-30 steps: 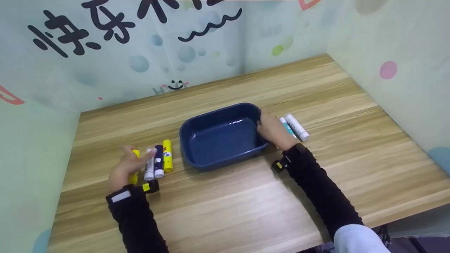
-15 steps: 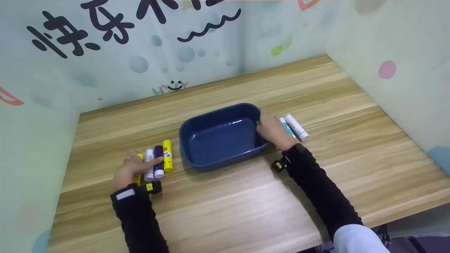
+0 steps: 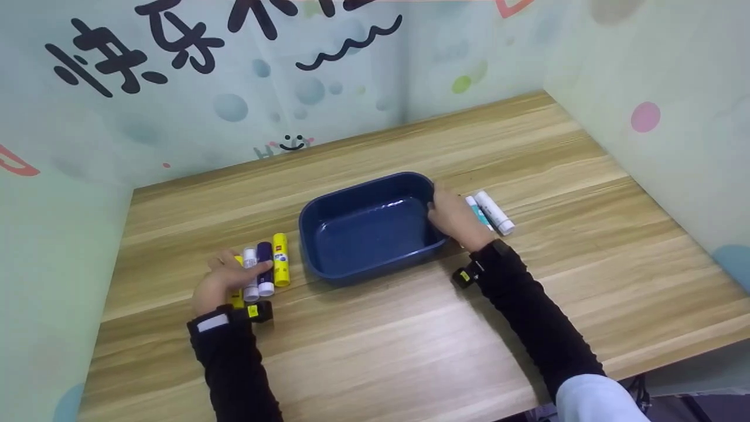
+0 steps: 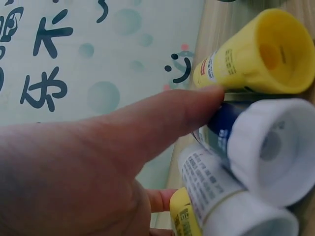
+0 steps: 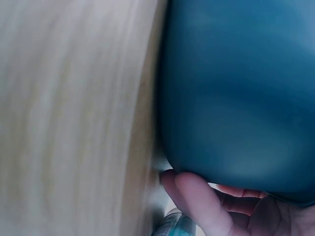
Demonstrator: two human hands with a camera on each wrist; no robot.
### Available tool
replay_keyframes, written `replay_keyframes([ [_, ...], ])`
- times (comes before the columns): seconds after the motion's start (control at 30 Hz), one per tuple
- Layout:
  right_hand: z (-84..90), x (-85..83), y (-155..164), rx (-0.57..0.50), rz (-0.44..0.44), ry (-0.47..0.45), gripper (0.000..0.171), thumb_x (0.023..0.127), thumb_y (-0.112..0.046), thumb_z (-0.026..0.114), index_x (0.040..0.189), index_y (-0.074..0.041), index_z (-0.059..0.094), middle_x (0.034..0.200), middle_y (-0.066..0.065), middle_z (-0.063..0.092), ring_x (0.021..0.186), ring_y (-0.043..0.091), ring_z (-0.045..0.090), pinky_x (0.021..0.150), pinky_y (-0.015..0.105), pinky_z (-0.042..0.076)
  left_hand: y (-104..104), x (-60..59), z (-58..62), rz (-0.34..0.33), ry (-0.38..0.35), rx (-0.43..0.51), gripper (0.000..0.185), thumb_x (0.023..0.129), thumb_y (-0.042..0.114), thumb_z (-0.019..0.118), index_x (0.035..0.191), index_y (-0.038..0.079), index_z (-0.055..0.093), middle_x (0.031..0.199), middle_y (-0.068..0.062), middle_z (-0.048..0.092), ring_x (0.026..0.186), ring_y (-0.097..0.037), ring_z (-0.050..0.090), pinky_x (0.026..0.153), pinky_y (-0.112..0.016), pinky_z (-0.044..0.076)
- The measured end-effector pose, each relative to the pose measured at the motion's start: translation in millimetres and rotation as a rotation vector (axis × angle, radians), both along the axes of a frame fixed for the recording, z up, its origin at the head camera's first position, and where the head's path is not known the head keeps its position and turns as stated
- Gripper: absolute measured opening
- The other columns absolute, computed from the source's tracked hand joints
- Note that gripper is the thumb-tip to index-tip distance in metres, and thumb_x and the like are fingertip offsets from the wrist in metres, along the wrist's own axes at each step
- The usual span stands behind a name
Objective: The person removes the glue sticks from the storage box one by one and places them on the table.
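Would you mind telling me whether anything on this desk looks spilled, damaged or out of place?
Nothing stands out. The blue tray sits flat and empty, and the glue sticks lie capped in neat rows on the wooden desk, with no spill visible.

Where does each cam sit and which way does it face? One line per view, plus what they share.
Head: worn high, looks down at the table; shows both black sleeves, left hand, right hand.
Left wrist: looks past the thumb at the glue sticks.
Right wrist: faces the blue tray wall; fingers show.
Shared: head and wrist views share the sticks and the tray.
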State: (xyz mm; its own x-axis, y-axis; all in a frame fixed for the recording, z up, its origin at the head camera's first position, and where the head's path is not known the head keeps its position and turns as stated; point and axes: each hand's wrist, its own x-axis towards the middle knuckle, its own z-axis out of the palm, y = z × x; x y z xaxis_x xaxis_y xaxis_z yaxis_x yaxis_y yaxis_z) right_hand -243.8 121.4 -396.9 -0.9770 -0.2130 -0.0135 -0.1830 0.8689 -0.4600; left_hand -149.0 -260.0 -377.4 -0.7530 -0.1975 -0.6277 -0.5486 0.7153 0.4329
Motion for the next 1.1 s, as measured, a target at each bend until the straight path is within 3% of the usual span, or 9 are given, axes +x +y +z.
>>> replay_keyframes([
  [0.13, 0.2, -0.3, -0.2, -0.001, -0.004, -0.01, 0.04, 0.092, -0.012, 0.044, 0.125, 0.011, 0.038, 0.106, 0.033, 0.059, 0.099, 0.044, 0.059, 0.081, 0.052, 0.049, 1.6, 0.3, 1.3, -0.01, 0.024, -0.019, 0.09, 0.085, 0.057, 0.052, 0.14, 0.0, 0.009, 0.136, -0.029, 0.014, 0.108, -0.039, 0.033, 0.09, -0.044, 0.036],
  [0.27, -0.1, -0.1, -1.2, -0.004, -0.013, -0.015, 0.041, 0.092, -0.012, 0.045, 0.126, 0.01, 0.038, 0.106, 0.032, 0.06, 0.097, 0.043, 0.06, 0.08, 0.051, 0.049, 1.6, 0.0, 1.6, -0.016, 0.037, -0.032, 0.088, 0.085, 0.056, 0.052, 0.14, 0.0, 0.012, 0.136, -0.03, 0.015, 0.109, -0.04, 0.032, 0.09, -0.046, 0.036],
  [0.53, -2.5, 1.3, -4.7, -0.042, -0.039, 0.105, 0.033, 0.09, -0.011, 0.049, 0.116, 0.009, 0.043, 0.097, 0.032, 0.06, 0.091, 0.046, 0.061, 0.073, 0.054, 0.049, 1.1, -0.1, 5.5, -0.079, 0.037, -0.067, 0.089, 0.089, 0.054, 0.047, 0.144, -0.003, 0.006, 0.139, -0.034, 0.009, 0.114, -0.045, 0.029, 0.096, -0.051, 0.034],
  [0.8, 3.4, -0.1, -2.7, -0.048, -0.05, 0.079, 0.041, 0.094, -0.022, 0.048, 0.125, 0.004, 0.041, 0.105, 0.031, 0.06, 0.097, 0.045, 0.06, 0.079, 0.054, 0.047, 0.3, -1.0, 9.7, -0.098, 0.081, -0.07, 0.086, 0.092, 0.048, 0.043, 0.145, -0.005, 0.001, 0.143, -0.038, 0.0, 0.128, -0.056, 0.013, 0.105, -0.062, 0.021],
  [0.93, 12.5, 0.6, 0.7, -0.058, -0.041, 0.039, 0.045, 0.095, -0.025, 0.047, 0.129, 0.003, 0.038, 0.114, 0.031, 0.057, 0.104, 0.044, 0.057, 0.084, 0.054, 0.046, 1.8, -3.9, 12.9, -0.087, 0.179, -0.089, 0.078, 0.095, 0.04, 0.039, 0.146, -0.005, 0.0, 0.145, -0.038, -0.002, 0.131, -0.056, 0.007, 0.106, -0.065, 0.017],
  [1.1, 29.3, 5.3, 3.2, -0.089, -0.022, 0.026, 0.048, 0.095, -0.026, 0.048, 0.133, 0.0, 0.036, 0.124, 0.03, 0.052, 0.113, 0.041, 0.053, 0.091, 0.053, 0.043, 7.2, -7.0, 18.9, -0.067, 0.402, -0.087, 0.065, 0.098, 0.028, 0.03, 0.149, 0.004, -0.004, 0.15, -0.032, -0.006, 0.135, -0.054, -0.001, 0.105, -0.069, 0.006],
])
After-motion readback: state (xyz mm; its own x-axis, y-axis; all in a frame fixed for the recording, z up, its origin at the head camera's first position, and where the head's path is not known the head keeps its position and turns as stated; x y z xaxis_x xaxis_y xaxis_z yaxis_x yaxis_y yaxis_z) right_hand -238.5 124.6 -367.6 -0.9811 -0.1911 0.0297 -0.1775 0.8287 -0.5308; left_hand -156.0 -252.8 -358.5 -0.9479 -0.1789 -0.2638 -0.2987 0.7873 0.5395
